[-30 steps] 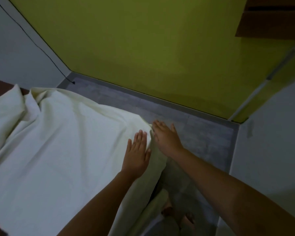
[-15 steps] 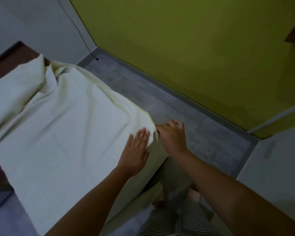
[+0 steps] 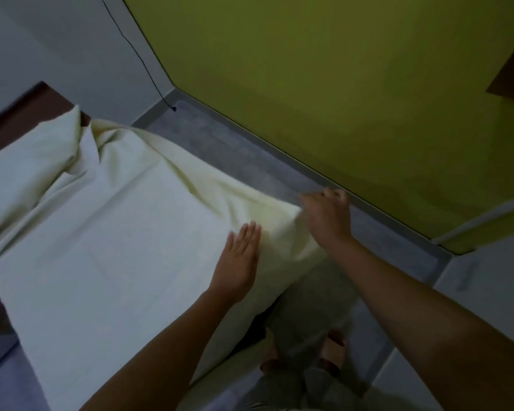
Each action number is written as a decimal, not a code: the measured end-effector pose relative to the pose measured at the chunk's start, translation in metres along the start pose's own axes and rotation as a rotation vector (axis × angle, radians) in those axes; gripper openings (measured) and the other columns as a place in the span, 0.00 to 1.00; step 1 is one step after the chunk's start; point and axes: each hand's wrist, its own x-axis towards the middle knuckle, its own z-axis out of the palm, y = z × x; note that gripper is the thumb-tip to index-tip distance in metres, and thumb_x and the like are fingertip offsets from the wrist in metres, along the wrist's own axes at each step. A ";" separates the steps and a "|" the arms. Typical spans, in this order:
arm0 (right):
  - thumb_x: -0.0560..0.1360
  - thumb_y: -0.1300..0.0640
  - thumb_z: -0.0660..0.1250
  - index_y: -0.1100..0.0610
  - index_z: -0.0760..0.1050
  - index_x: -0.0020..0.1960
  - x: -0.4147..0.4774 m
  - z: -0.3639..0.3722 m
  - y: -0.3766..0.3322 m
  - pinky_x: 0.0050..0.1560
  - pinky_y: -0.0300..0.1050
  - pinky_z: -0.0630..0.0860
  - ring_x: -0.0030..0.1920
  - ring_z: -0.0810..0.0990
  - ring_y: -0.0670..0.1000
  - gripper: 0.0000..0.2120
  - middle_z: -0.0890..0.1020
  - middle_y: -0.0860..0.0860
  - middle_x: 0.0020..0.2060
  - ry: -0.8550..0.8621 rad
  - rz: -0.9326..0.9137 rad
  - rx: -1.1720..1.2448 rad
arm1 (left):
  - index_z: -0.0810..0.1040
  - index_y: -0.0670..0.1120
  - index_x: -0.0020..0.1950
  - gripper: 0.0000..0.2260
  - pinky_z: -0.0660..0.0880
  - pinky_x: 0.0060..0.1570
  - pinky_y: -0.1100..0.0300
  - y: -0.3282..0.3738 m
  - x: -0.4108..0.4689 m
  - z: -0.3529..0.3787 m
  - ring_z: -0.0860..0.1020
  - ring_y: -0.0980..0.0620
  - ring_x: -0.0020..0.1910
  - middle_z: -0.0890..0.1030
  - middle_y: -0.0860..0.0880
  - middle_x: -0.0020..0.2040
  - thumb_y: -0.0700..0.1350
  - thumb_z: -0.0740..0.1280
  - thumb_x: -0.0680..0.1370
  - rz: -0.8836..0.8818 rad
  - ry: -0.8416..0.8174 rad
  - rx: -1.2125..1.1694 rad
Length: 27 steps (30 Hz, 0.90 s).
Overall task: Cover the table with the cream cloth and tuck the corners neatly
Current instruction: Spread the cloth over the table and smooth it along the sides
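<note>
The cream cloth [image 3: 116, 232] lies spread over most of the dark brown table [image 3: 15, 114], bunched into folds at the far left end. My left hand [image 3: 238, 262] rests flat and open on the cloth near the table's right corner. My right hand [image 3: 327, 218] is closed on the cloth's corner and holds it out past the table edge, stretching the fabric to the right. The cloth hangs down over the near right side.
A yellow-green wall [image 3: 339, 84] runs along the right with a grey baseboard and a narrow strip of grey floor [image 3: 235, 149] beside the table. A black cable [image 3: 140, 54] hangs down the white wall. My feet [image 3: 324, 357] stand below the corner.
My right hand has closed on the cloth corner and pulled it outward to the right, away from the left hand. The left hand stays flat on the cloth. The view has shifted.
</note>
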 end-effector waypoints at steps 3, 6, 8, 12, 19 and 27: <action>0.65 0.66 0.70 0.53 0.80 0.46 -0.019 0.009 -0.009 0.48 0.49 0.66 0.45 0.79 0.56 0.13 0.84 0.51 0.41 -0.011 -0.024 0.041 | 0.46 0.46 0.78 0.22 0.43 0.77 0.48 0.030 0.043 -0.003 0.44 0.50 0.78 0.48 0.48 0.79 0.47 0.45 0.84 0.000 -0.022 0.034; 0.67 0.64 0.68 0.52 0.81 0.49 -0.041 0.021 -0.011 0.50 0.49 0.63 0.47 0.80 0.55 0.14 0.84 0.49 0.45 -0.070 -0.063 0.092 | 0.45 0.45 0.78 0.24 0.42 0.76 0.48 0.035 0.053 -0.003 0.43 0.49 0.78 0.47 0.46 0.79 0.51 0.45 0.84 -0.070 -0.037 0.039; 0.65 0.64 0.69 0.51 0.81 0.48 -0.051 0.030 -0.009 0.50 0.49 0.63 0.44 0.80 0.55 0.15 0.84 0.48 0.42 -0.153 -0.076 0.091 | 0.44 0.46 0.78 0.27 0.41 0.76 0.50 0.020 0.044 -0.003 0.43 0.49 0.78 0.46 0.47 0.79 0.55 0.46 0.83 -0.127 -0.052 0.069; 0.61 0.65 0.71 0.51 0.83 0.45 -0.059 0.042 -0.003 0.49 0.48 0.62 0.40 0.80 0.55 0.15 0.84 0.49 0.39 -0.209 -0.099 0.086 | 0.51 0.47 0.78 0.25 0.40 0.75 0.52 0.011 0.033 0.000 0.46 0.49 0.78 0.50 0.47 0.79 0.55 0.47 0.83 -0.171 -0.070 0.069; 0.73 0.59 0.64 0.49 0.78 0.59 -0.035 0.050 0.019 0.59 0.48 0.61 0.57 0.76 0.52 0.16 0.82 0.47 0.53 -0.389 0.012 0.055 | 0.61 0.47 0.75 0.19 0.46 0.77 0.48 0.020 0.073 0.008 0.52 0.46 0.78 0.58 0.45 0.78 0.47 0.49 0.84 -0.173 -0.053 0.046; 0.72 0.62 0.67 0.52 0.82 0.55 0.001 0.051 0.056 0.55 0.50 0.64 0.52 0.79 0.55 0.14 0.84 0.51 0.47 -0.274 0.129 0.017 | 0.64 0.46 0.74 0.21 0.49 0.75 0.47 0.026 0.153 -0.001 0.58 0.43 0.76 0.62 0.44 0.76 0.42 0.61 0.81 -0.208 0.037 -0.024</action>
